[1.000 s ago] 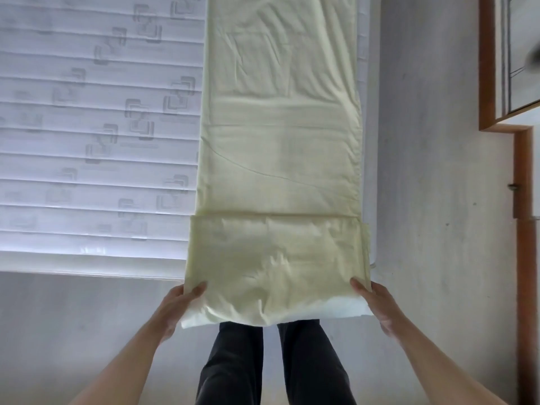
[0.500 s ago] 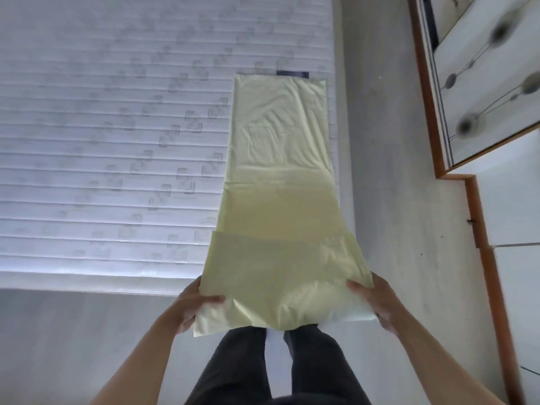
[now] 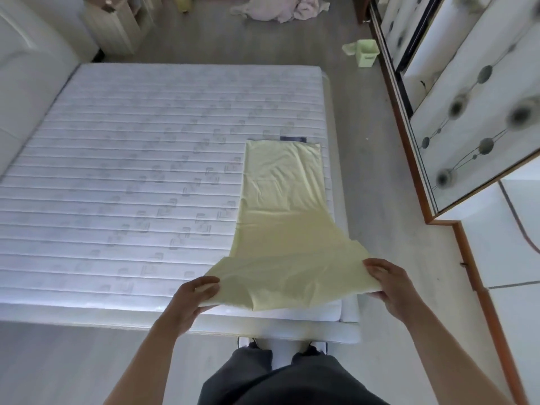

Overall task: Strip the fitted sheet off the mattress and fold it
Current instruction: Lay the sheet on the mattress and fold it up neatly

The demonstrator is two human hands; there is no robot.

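The pale yellow fitted sheet [image 3: 283, 200] lies as a long narrow folded strip along the right side of the bare white quilted mattress [image 3: 131, 171]. Its near end is lifted off the mattress and spread wide between my hands. My left hand [image 3: 195, 296] grips the near left corner. My right hand [image 3: 385, 285] grips the near right corner. The far end of the strip rests flat on the mattress, next to a small dark label [image 3: 293, 139].
A mirrored wardrobe [image 3: 467, 112] with a wooden frame runs along the right. A green bin [image 3: 366, 52] and a pile of pinkish cloth [image 3: 277, 8] lie on the grey floor beyond the bed. A white headboard [image 3: 26, 68] stands at left. My legs are at the bed's foot.
My hands have raised the sheet's near end off the mattress edge and carried it forward over the strip. The view has tilted up to show the whole bed and room.
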